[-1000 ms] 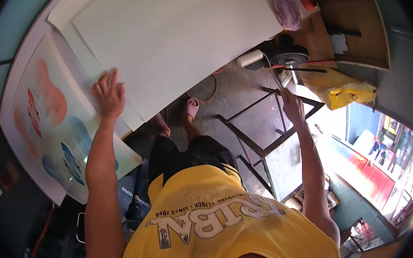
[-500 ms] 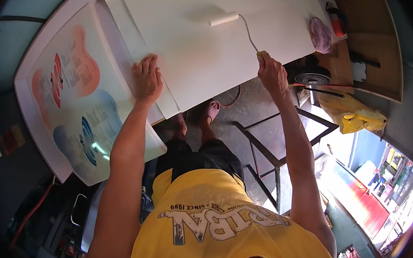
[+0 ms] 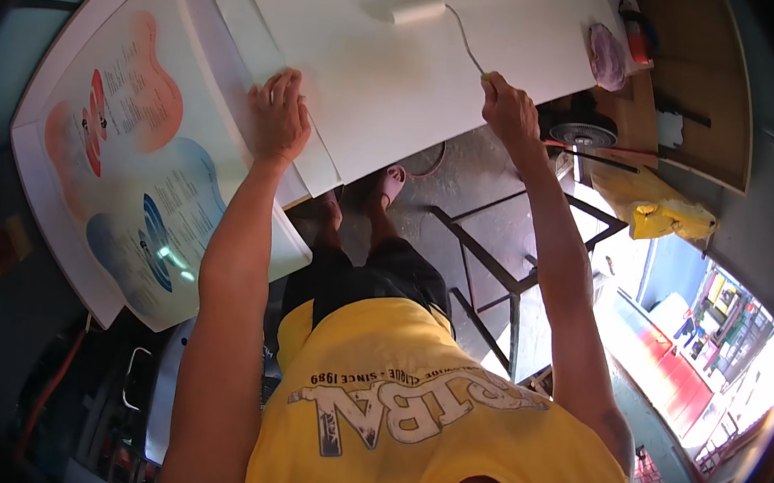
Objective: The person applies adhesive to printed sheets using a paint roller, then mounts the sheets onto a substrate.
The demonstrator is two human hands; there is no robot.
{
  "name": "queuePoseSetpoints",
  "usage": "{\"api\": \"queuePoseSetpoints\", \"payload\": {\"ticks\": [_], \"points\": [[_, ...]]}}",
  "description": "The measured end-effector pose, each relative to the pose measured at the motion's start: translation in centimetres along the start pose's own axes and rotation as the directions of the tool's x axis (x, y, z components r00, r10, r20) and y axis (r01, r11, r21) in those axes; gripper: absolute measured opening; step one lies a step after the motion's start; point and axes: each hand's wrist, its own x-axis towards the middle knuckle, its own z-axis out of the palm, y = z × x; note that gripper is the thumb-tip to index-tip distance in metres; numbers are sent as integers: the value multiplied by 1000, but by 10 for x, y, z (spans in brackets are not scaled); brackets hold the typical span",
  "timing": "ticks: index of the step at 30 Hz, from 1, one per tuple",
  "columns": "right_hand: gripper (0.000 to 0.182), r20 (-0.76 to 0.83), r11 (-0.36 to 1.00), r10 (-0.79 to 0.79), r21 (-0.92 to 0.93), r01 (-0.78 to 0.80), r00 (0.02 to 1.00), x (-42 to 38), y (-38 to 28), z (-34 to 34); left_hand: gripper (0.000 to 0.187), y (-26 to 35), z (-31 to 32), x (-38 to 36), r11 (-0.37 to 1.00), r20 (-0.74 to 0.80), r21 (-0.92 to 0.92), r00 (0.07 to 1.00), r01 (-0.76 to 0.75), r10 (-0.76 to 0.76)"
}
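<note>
At a desk [image 3: 201, 4] spanning the top of the frame, a person's right hand [image 3: 512, 110] is closed around the handle of one roller [image 3: 418, 11], its white sleeve over a white sheet [image 3: 365, 74] at upper centre. The left hand [image 3: 280, 122], gripping nothing, lies palm down with fingers slightly bent near the sheet's left edge. One printed sheet [image 3: 169, 158] bearing two red-and-blue designs occupies the left, with one purple pad [image 3: 607, 57] and one fan [image 3: 584, 130] at upper right.
</note>
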Motion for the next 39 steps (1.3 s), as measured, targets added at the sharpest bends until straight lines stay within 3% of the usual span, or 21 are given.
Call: {"api": "queuePoseSetpoints", "payload": {"ticks": [3,7,9,17,18,19,22,23,26,31,34,35,37,38,39], "points": [[14,-4,1000,-15,-8,15,1000,-19,13,0,46,0,0,2,1000,-8,-4,1000,-10,10],[9,-28,999,-40,-35,39,999,-101,48,-3,44,4,-6,3,1000,-14,8,1000,-11,11],[22,-49,998,-59,-3,58,997,-147,66,-6,44,5,-7,1,1000,-14,14,1000,-11,12],[25,102,997,29,-76,-21,994,-221,99,-44,47,-1,-2,2,999,-7,-34,1000,-23,22],[25,106,998,22,-61,-16,994,-218,97,-50,47,-2,-2,0,999,17,-42,1000,-22,23],[23,-19,999,-37,-35,36,999,-209,94,-52,47,-4,-3,1,999,33,-46,999,-21,22],[21,-119,1000,-12,-5,11,993,-150,73,-52,49,-22,-6,20,994,142,-99,988,-46,60],[18,-114,1000,-3,9,4,993,-122,64,-49,51,-27,-8,25,990,191,-127,978,-56,80],[18,-71,999,38,-6,-39,997,-37,46,-37,54,-32,-19,35,989,40,-71,990,-131,134],[23,0,998,65,-21,-65,998,9,34,-30,58,-38,-2,32,989,122,43,983,-143,137],[20,34,999,48,17,-48,998,-35,68,-17,60,-39,-2,31,993,102,-13,988,-115,116],[16,-78,1000,-25,10,26,997,-64,85,-6,61,-38,-2,33,994,83,-43,991,-101,104],[15,-157,998,-54,33,60,986,-126,96,-12,61,-39,-3,34,994,79,-53,992,-94,98],[16,26,993,116,4,-117,993,-157,100,-24,62,-39,-4,33,994,81,-56,992,-92,96],[16,25,993,111,-38,-110,994,-184,101,-32,61,-38,-4,32,995,97,-55,992,-81,86]]}}
